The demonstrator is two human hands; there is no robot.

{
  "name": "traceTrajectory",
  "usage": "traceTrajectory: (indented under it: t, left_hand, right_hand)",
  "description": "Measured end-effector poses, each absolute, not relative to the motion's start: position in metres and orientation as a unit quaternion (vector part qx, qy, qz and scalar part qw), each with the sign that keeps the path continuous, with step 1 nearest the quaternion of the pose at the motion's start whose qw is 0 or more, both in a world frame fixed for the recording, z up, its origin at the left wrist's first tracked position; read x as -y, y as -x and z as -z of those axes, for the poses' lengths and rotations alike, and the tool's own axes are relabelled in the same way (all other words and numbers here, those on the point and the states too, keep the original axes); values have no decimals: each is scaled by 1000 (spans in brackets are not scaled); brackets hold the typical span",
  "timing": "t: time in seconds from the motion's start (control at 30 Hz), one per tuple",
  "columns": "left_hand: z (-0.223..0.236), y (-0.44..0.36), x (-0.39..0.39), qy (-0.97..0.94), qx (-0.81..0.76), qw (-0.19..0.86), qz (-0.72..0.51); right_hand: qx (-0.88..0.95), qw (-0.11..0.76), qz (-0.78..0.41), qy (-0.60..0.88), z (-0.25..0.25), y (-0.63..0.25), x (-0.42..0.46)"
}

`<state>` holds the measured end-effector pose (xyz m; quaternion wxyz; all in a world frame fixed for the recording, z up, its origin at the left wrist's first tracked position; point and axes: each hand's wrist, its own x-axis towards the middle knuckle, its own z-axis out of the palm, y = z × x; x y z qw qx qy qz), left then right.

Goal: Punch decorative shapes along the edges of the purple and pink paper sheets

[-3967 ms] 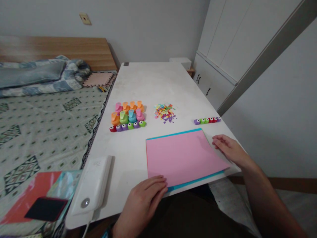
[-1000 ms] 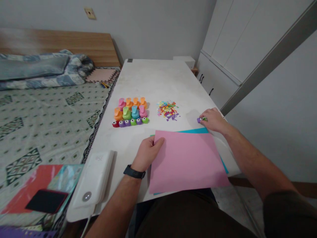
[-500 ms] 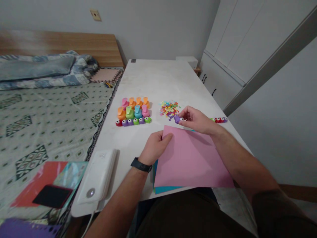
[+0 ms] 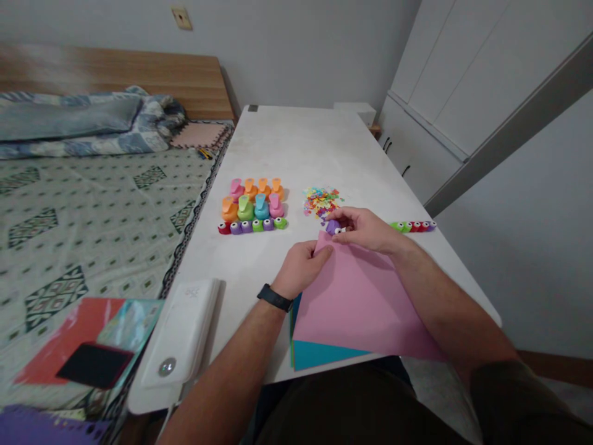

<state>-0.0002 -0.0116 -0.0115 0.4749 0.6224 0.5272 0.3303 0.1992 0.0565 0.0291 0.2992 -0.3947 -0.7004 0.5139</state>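
Observation:
My left hand [image 4: 304, 267] pinches the upper left corner of a pink sheet of paper [image 4: 361, 303], thumb on top. The sheet is lifted off a stack whose top is blue paper [image 4: 327, 355]. Between the fingers of my right hand [image 4: 364, 230] is a small purple craft punch [image 4: 332, 227], at the pink sheet's top edge close to the held corner. Whether the paper sits inside the punch's slot I cannot tell. Just behind lies a pile of colourful paper cut-outs [image 4: 320, 200].
Larger craft punches [image 4: 245, 208] stand in rows at the left, with a row of small punches [image 4: 257, 225] before them. More small punches [image 4: 419, 227] line the right side. A white power bank [image 4: 183, 334] lies front left on the white table [image 4: 296, 142]. A bed [image 4: 106, 210] adjoins.
My left hand has taken the pink sheet's corner and raised it. My right hand has picked the purple craft punch from the right-hand row and brought it left to the sheet's corner.

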Motion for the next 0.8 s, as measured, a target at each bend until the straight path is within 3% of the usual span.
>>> traceTrajectory:
  t: [0.8]
  left_hand:
    - [14,-2,11,-654,-547,420,-312]
  right_hand:
    - [668,350,-533,382,-15,-200,-43]
